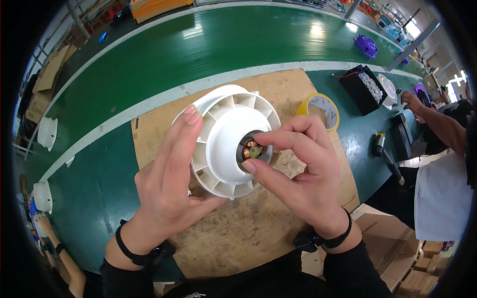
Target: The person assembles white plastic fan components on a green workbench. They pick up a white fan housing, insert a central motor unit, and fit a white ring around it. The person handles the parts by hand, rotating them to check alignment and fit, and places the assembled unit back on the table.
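A white plastic fan wheel with vanes around its rim is held up in front of me, its round hub facing me. My left hand grips it from the left, fingers along the rim and the thumb side below. Inside the hub opening sits a small motor with copper windings and a greenish centre. Thumb and forefinger of my right hand close on opposite edges of this motor at the opening. How deep the fingertips reach is hidden.
Beneath lies a brown board on the green table. A yellow tape roll, a black box of small parts and a screwdriver-like tool lie to the right. Beyond runs a green conveyor. A co-worker's arm reaches in at right.
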Motion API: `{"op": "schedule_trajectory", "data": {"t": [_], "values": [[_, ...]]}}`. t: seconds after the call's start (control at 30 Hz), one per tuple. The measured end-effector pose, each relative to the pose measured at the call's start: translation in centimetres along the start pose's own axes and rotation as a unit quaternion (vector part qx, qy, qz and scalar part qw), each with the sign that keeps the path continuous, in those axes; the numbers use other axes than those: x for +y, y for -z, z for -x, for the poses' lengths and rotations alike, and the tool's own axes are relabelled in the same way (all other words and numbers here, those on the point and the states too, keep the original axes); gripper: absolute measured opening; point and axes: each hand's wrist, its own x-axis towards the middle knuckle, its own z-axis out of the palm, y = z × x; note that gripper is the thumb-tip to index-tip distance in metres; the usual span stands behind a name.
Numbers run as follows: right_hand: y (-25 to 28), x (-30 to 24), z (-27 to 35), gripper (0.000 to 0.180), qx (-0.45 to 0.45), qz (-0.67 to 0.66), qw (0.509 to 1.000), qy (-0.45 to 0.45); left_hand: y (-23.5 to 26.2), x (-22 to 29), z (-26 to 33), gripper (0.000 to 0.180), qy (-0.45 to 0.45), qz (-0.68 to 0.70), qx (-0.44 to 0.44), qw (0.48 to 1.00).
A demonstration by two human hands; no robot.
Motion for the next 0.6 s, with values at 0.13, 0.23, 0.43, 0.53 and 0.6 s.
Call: {"op": "schedule_trajectory", "data": {"t": [0.13,0.23,0.43,0.53,0.6], "values": [[-0.26,-0.35,0.03,0.033,0.020,0.009,1.000,-0.012,0.21,0.11,-0.06,0.097,0.008,0.006,-0.010,1.000],[-0.44,-0.39,0.04,0.032,0.029,0.013,0.999,-0.017,0.36,-0.06,0.30,0.108,0.028,0.021,-0.044,0.998],[-0.46,0.16,-0.01,0.031,0.025,-0.001,1.000,-0.016,0.20,-0.19,0.43,0.114,0.035,0.032,-0.067,0.997],[-0.40,0.20,0.05,0.031,0.028,0.017,0.999,-0.020,0.25,-0.09,0.35,0.114,0.036,0.030,-0.065,0.997],[-0.43,0.13,0.13,0.031,0.032,0.024,0.999,-0.027,0.31,-0.03,0.40,0.114,0.037,0.028,-0.065,0.997]]}}
